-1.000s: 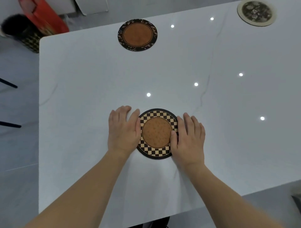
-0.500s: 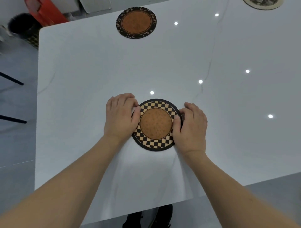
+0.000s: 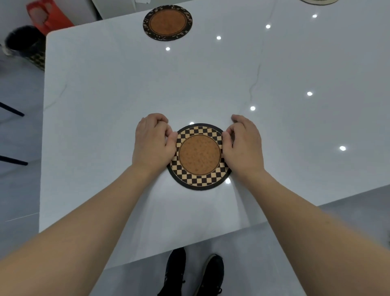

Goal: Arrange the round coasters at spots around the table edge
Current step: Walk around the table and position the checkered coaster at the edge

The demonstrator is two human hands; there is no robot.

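A round coaster with a black-and-tan checkered rim and brown cork centre [image 3: 199,155] lies flat on the white table [image 3: 105,105], near the front edge. My left hand [image 3: 153,142] has its fingers curled and pinches the coaster's left rim. My right hand [image 3: 244,143] grips the right rim the same way. A second round coaster with a dark leaf-pattern rim [image 3: 167,22] lies at the table's far edge. A sliver of a third, pale-rimmed coaster [image 3: 318,1] shows at the top right.
The table's left edge runs down the left side, with grey floor beyond. A red bag [image 3: 45,18] and a dark furry object [image 3: 23,42] sit on the floor past the far left corner. My black shoes [image 3: 193,274] show below the front edge.
Both hands went from lying flat beside the checkered coaster to curling their fingers around its rims. The view shifted so the coaster sits closer to the front edge.
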